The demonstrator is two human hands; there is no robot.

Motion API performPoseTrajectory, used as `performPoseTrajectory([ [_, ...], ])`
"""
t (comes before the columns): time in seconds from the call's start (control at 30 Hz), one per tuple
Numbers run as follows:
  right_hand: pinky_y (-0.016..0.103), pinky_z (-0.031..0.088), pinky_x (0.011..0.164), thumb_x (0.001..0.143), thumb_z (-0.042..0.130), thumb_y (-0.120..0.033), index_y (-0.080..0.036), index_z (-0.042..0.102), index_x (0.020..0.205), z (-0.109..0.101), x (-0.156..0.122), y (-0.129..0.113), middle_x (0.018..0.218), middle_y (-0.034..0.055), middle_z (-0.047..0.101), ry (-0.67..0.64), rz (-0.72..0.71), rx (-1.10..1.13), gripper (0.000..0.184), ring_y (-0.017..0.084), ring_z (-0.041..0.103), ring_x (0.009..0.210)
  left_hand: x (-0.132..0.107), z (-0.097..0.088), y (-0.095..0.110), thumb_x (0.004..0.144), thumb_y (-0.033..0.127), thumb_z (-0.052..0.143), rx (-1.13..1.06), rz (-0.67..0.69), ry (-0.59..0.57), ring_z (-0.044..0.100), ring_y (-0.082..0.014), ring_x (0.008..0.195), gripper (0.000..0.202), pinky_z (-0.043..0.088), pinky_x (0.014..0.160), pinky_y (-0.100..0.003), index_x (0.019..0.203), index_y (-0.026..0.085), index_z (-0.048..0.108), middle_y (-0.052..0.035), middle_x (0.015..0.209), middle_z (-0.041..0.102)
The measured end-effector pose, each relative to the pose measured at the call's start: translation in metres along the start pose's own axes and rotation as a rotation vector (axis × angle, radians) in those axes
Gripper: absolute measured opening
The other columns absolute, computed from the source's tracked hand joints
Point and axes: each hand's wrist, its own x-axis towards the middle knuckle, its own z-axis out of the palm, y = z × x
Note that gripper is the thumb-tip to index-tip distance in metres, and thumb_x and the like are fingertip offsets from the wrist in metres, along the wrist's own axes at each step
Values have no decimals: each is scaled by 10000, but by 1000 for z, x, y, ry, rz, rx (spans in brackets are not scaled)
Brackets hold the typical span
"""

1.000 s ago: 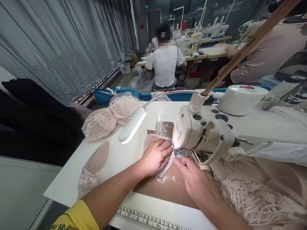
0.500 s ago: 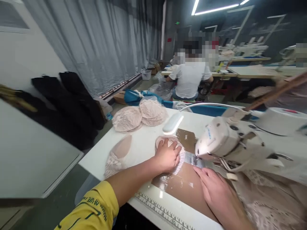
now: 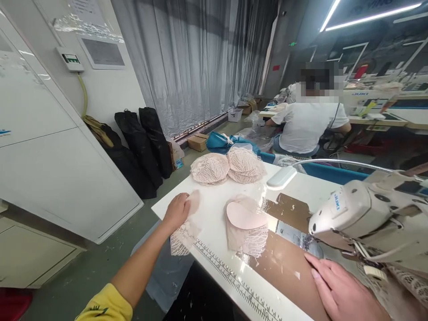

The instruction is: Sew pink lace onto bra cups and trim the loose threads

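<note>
My left hand (image 3: 177,213) is at the table's left edge, its fingers closed on the upper part of a beige lace cup piece (image 3: 185,238) whose lace end hangs toward the table edge. To its right lies another lace piece (image 3: 249,238) with a smooth, pale pink rounded cup pad (image 3: 245,213) on top, untouched. My right hand (image 3: 347,287) rests on the brown work surface (image 3: 284,263) with its fingers stretched out and nothing visible in them. In front of it stands a white sewing machine (image 3: 347,214).
Two stacks of lace cups (image 3: 210,168) sit at the table's far left. A lamp (image 3: 281,177) on a bent arm reaches over the table. A printed ruler (image 3: 230,281) runs along the near edge. Beyond, a person in a white shirt (image 3: 306,127) sits at another table.
My left hand has left the middle lace piece and moved left to the other one. The view has swung left. My right hand stays on the brown surface.
</note>
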Motion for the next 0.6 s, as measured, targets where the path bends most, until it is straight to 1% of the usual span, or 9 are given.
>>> performPoseTrajectory([
  [0.07,363,555,698,854,444,-418,-245,683,1031,-11,1,-5,1041,71,698,-34,91,124,345,264,673,916,-17,-6,6,961,346,266,-59,8,0,581,-189,771,264,469,708,-311,922,182,470,-44,818,581],
  [0.13,324,571,717,808,543,-471,-249,662,1076,-25,1,-17,1111,77,678,-103,203,317,368,263,667,962,-36,-11,23,972,406,253,-156,41,-22,521,-146,619,290,418,586,-253,894,198,440,18,686,501],
  [0.23,299,553,797,769,635,-482,-232,508,1298,-46,-3,-51,1073,101,680,-244,329,731,599,238,670,945,-61,-12,60,958,423,321,-372,219,-163,460,-122,575,259,355,543,-227,916,198,442,38,661,455],
  [0.27,312,534,839,768,640,-490,-229,479,1325,-51,-4,-66,1092,111,669,-234,345,856,636,241,651,987,-68,-10,73,952,409,336,-417,315,-218,454,-121,576,245,352,550,-228,920,194,451,35,663,460],
  [0.33,353,532,832,713,692,-516,-215,513,1289,-55,-5,-98,1120,126,654,-288,322,1090,674,253,640,972,-78,-4,98,937,370,355,-480,518,-288,486,-131,615,218,375,589,-242,949,184,469,8,707,517],
  [0.4,376,528,809,718,694,-524,-199,595,1175,-53,-5,-125,1038,108,684,-329,441,1241,570,249,646,910,-83,3,120,923,350,376,-529,658,-329,534,-149,678,218,411,638,-259,997,173,481,-31,786,582],
  [0.5,341,524,671,712,699,-528,-162,686,871,-50,-11,-146,755,54,700,-354,642,1365,399,218,645,699,-75,15,143,928,352,388,-589,735,-385,586,-175,833,262,466,745,-282,1076,162,491,-78,944,621],
  [0.53,338,519,653,711,698,-532,-158,690,831,-51,-16,-148,714,47,695,-352,677,1399,393,214,640,670,-68,20,147,934,350,383,-584,748,-382,585,-186,916,280,472,808,-299,1106,156,490,-93,1008,619],
  [0.6,354,520,687,728,688,-524,-159,697,872,-60,-29,-145,747,57,710,-316,708,1419,392,232,654,716,-52,30,152,942,337,384,-483,750,-344,532,-219,1102,314,434,952,-362,1168,144,482,-127,1156,585],
])
